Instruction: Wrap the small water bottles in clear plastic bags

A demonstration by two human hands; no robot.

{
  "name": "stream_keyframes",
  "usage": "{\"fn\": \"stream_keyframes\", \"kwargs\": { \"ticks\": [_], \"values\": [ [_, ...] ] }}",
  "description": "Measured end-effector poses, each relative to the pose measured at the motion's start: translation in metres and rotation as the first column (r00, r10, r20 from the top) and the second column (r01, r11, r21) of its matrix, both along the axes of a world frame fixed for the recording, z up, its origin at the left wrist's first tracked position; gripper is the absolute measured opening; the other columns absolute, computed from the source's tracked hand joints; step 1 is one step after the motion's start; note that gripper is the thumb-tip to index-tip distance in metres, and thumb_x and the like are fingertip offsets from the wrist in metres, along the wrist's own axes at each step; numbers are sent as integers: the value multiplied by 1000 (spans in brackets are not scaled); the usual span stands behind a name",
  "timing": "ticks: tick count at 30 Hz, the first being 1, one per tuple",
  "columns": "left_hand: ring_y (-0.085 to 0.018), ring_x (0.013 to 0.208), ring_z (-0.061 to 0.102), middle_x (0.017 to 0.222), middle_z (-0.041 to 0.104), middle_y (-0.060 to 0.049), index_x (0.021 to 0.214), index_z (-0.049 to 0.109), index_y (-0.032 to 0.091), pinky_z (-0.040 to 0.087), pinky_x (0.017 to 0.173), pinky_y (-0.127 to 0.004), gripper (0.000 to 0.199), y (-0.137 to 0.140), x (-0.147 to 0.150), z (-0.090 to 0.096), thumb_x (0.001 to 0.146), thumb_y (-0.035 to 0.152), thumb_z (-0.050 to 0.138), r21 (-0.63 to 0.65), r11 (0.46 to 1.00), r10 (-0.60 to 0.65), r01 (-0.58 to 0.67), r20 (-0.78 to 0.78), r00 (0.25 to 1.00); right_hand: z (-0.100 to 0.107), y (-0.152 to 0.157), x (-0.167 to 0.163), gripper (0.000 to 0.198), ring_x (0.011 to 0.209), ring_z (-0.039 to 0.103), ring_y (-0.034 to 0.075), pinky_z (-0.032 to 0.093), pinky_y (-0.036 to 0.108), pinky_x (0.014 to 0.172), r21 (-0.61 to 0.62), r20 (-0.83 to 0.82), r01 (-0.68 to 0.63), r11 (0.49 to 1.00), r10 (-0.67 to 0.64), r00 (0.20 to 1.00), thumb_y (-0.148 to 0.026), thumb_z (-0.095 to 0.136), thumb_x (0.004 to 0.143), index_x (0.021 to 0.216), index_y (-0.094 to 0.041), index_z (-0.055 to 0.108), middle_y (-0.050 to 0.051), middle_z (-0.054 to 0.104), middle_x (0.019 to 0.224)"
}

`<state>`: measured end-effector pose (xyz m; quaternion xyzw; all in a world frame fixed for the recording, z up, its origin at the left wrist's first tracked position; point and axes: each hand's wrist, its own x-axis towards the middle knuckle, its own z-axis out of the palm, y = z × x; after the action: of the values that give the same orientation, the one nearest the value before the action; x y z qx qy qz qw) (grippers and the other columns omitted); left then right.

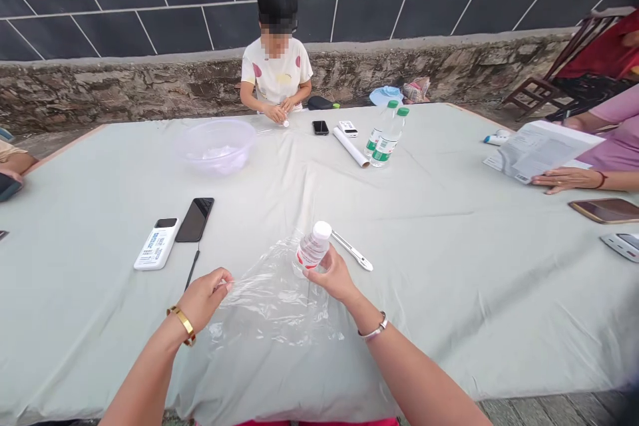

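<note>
A small clear bottle [310, 254] with a white cap and a red-and-white label is gripped in my right hand [335, 274], tilted slightly over the table. My left hand [208, 294] pinches the left edge of a sheet of clear plastic film [272, 293] and pulls it taut. The film spreads over the cloth between both hands, and part of it lies under or behind the bottle; how it meets the bottle's base is hard to tell. Just right of the bottle lies a white utility knife [353, 251].
Left of my hands lie a black phone [196, 219] and a white power bank [156, 245]. A translucent purple basin [217, 146], a paper roll [351, 148] and two water bottles [387, 140] stand farther back. A person sits opposite [277, 73]; another holds papers [542, 150] at right.
</note>
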<state>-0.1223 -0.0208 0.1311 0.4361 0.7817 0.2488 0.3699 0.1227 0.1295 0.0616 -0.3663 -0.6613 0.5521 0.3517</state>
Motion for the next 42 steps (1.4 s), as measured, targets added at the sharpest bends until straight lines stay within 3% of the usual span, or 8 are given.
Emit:
{"fn": "stream_keyframes", "kwargs": {
  "ticks": [7, 15, 20, 28, 30, 33, 37, 42],
  "values": [
    [-11, 56, 39, 59, 37, 5, 68, 58, 21, 51, 60, -29, 35, -21, -20, 21, 63, 55, 63, -34, 994, 110, -105, 278, 954, -1, 23, 2, 55, 100, 59, 24, 46, 41, 87, -142, -194, 31, 989, -58, 979, -32, 75, 60, 106, -20, 49, 9, 62, 108],
    [-11, 58, 36, 63, 38, 4, 68, 52, 20, 44, 55, -22, 34, -22, 18, 8, 74, 53, 52, -88, 962, -213, 257, 345, 914, -15, 50, -11, 67, 99, 58, 22, 47, 40, 87, 187, 149, 244, 952, -273, 950, -29, 69, 61, 122, -21, 44, 6, 61, 110],
    [-10, 56, 32, 60, 41, 6, 70, 58, 21, 30, 51, -20, 25, -31, 24, 22, 56, 35, 73, -108, 875, -427, 473, 290, 857, -16, 63, -16, 66, 106, 56, 24, 44, 41, 92, 253, 230, 255, 933, -314, 921, -31, 66, 66, 127, -23, 42, 6, 58, 118],
    [-10, 53, 43, 60, 46, 6, 76, 49, 20, 38, 52, -22, 23, -22, 47, 20, 72, 39, 61, -112, 899, -326, 424, 476, 817, 35, 9, 2, 70, 125, 40, 29, 31, 49, 104, 288, 101, 269, 919, -309, 946, -42, 61, 78, 138, -23, 33, 14, 42, 136],
    [-10, 54, 47, 61, 48, 6, 81, 49, 20, 41, 54, -23, 28, -12, 54, 19, 70, 41, 65, -29, 926, -293, 377, 575, 764, 51, -22, 2, 75, 122, 45, 27, 34, 43, 102, 245, 62, -136, 960, 124, 990, -46, 66, 74, 139, -25, 33, 12, 48, 132],
    [-11, 54, 52, 58, 53, 6, 90, 49, 20, 45, 57, -26, 38, 2, 58, 26, 67, 42, 70, 100, 980, -191, 171, 709, 679, 61, -56, -6, 92, 113, 52, 25, 41, 34, 94, 93, 40, -655, 749, 655, 755, -45, 78, 59, 138, -26, 34, 7, 55, 124],
    [-15, 62, 60, 66, 64, 0, 85, 49, 20, 49, 61, -29, 45, 15, 52, 28, 57, 38, 78, 103, 946, 119, -309, 773, 623, 46, -64, -16, 28, 74, 55, 14, 42, 22, 66, -23, 202, -593, 805, 585, 785, -26, 66, 71, 98, -21, 59, -2, 61, 85],
    [-19, 80, 65, 73, 65, -1, 76, 46, 21, 53, 77, -36, 43, 29, 50, 8, 51, 33, 77, 209, 625, 372, -752, 767, 522, 30, -64, -18, 13, 56, 43, 10, 31, 22, 57, 139, 559, -500, 855, 349, 752, -8, 47, 72, 72, -19, 52, -3, 53, 65]
  ]
}}
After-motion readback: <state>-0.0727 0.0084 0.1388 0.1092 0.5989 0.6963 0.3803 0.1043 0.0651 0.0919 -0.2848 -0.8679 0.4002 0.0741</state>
